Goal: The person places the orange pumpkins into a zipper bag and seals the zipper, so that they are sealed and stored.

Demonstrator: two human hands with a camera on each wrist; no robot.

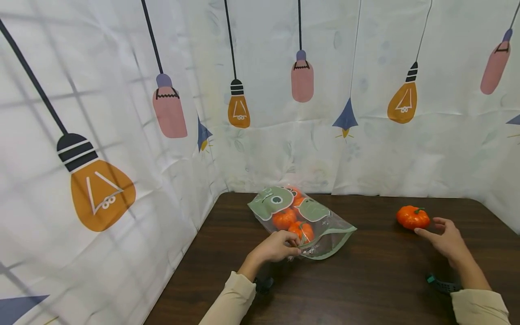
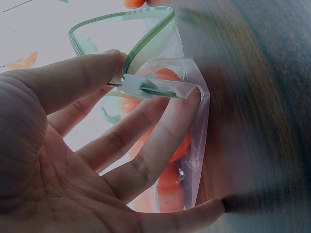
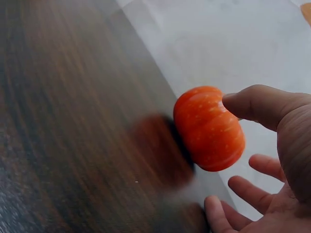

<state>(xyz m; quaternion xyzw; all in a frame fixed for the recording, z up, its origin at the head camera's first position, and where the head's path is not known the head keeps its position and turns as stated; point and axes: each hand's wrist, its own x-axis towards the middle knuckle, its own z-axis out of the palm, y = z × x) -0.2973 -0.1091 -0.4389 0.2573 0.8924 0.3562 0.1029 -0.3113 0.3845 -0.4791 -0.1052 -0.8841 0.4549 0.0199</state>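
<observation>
Loose orange pumpkin (image 1: 411, 217) sits on the bench (image 1: 365, 289), right hand (image 1: 450, 241) nearer, just right of pumpkin, thumb and fingers spread, holding nothing, while well left of pumpkin the left hand (image 1: 279, 246) pinches the clear bag (image 1: 313, 211) at its zip slider (image 2: 137, 86).

So the table (image 1: 349, 293) is a dark brown wood-grain one, streaky and kinda shiny, with rounded far corners. Toward the back, left of the middle, there's a see-through bag (image 1: 315, 212) lying at a slant, with green printed shapes, a green edge at its mouth and orange pumpkins (image 1: 284, 219) inside. Well apart from it, far right, sits one loose orange pumpkin (image 1: 412, 217) with a green stem, its reddish reflection showing in the tabletop.
</observation>
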